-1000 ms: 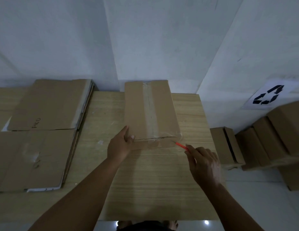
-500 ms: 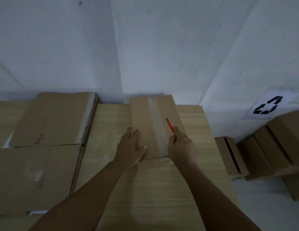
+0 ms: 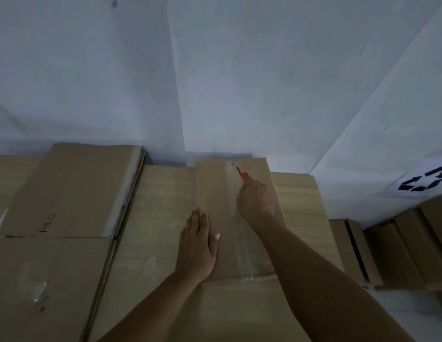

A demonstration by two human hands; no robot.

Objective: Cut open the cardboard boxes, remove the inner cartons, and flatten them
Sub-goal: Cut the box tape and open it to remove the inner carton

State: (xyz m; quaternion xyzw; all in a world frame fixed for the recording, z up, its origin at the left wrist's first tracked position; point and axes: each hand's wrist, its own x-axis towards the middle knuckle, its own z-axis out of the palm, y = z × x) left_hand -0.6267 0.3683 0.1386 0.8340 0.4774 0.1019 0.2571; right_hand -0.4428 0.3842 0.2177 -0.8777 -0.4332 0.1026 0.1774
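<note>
A long brown cardboard box (image 3: pixel 212 186) lies on the wooden table (image 3: pixel 160 218), its taped centre seam running away from me. My left hand (image 3: pixel 199 245) rests flat on the box's near left part, fingers together. My right hand (image 3: pixel 255 199) grips an orange box cutter (image 3: pixel 240 174) whose tip touches the tape seam near the box's far end. The near right part of the box is hidden under my right forearm.
Flattened cardboard sheets (image 3: pixel 67 193) lie stacked on the left of the table, another sheet (image 3: pixel 42 280) nearer me. Several sealed boxes (image 3: pixel 397 253) stand on the floor at the right below a recycling sign (image 3: pixel 422 182). A white wall rises just behind the table.
My right hand has carried the cutter from the box's near right corner up to the far end of the tape seam. My left hand has shifted onto the box's top.
</note>
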